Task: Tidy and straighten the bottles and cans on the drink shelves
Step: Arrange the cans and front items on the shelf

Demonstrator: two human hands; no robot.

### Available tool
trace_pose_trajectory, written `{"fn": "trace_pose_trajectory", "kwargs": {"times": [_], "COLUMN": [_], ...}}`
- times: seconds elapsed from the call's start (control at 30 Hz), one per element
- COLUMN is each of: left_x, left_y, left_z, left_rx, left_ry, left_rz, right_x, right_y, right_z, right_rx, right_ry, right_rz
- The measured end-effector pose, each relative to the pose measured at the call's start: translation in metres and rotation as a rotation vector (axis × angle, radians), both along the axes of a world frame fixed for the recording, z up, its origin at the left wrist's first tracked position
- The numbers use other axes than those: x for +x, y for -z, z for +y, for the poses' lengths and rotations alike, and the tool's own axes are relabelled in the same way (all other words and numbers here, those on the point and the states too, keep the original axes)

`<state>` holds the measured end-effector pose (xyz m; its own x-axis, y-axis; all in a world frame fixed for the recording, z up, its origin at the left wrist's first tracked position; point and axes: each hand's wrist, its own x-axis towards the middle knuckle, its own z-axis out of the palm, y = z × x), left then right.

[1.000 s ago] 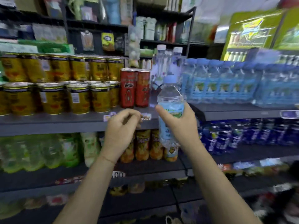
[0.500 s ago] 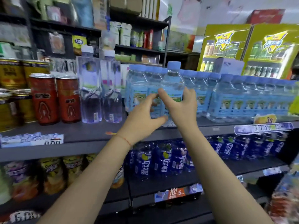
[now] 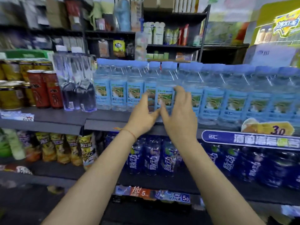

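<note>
A clear water bottle [image 3: 164, 88] with a blue cap and blue label stands upright in a long row of like bottles [image 3: 230, 95] on the upper shelf [image 3: 103, 121]. My right hand [image 3: 177, 114] grips its right side, fingers curled round the label. My left hand [image 3: 142, 116] holds its left side, fingers and thumb curled against the bottle's lower part. The bottle's base is hidden behind both hands.
Two taller clear bottles [image 3: 76, 83], red cans [image 3: 45, 90] and gold cans [image 3: 11, 95] stand to the left on the same shelf. Dark blue bottles [image 3: 162, 158] and yellow-labelled bottles [image 3: 65, 148] fill the shelf below. A price banner [image 3: 250, 140] hangs at the right.
The bottle went from mid-air in my right hand into the row of blue bottles. My left hand came up onto it. The view swung right along the shelf.
</note>
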<state>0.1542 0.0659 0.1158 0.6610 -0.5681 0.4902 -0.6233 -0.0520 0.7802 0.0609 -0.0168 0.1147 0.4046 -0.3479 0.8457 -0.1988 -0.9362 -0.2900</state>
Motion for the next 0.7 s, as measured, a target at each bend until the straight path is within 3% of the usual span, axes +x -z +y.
{"fn": "trace_pose_trajectory", "kwargs": {"times": [0.2,0.5,0.7], "left_x": [-0.025,-0.024,-0.044], "left_y": [-0.005,0.003,-0.001], "left_z": [-0.020,-0.022,-0.006], "left_rx": [0.041,0.097,0.063], "left_ry": [-0.098,-0.214,-0.157], "left_rz": [-0.007,-0.079,0.012], "right_x": [-0.019,-0.020,-0.027], "right_y": [0.033,0.050,0.051], "right_z": [-0.038,-0.048,-0.039], "right_rx": [-0.253,-0.248,-0.191], "right_ry": [0.174,0.088,0.079], "right_rz": [-0.018,0.099,0.141]}}
